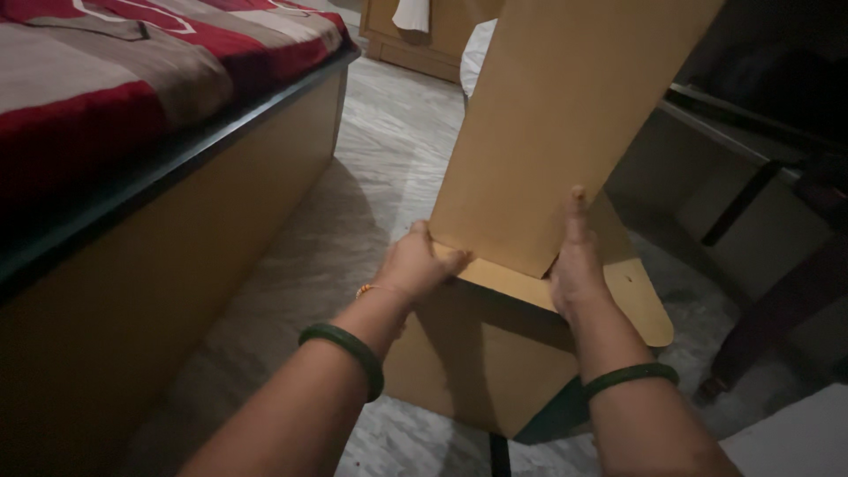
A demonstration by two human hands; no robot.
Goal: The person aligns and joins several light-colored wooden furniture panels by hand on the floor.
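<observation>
Marbled grey floor (371, 168), dim room; bed (132, 106) with red-and-grey cover at 10 o'clock. Centre: tan wooden panel (548, 115), flat, smooth, tilted upright over a rounded board (640, 305). Left hand (415, 263) grips the panel's lower corner; right hand (574, 265) clasps its bottom edge. Step: seating the panel; alignment needed.
</observation>
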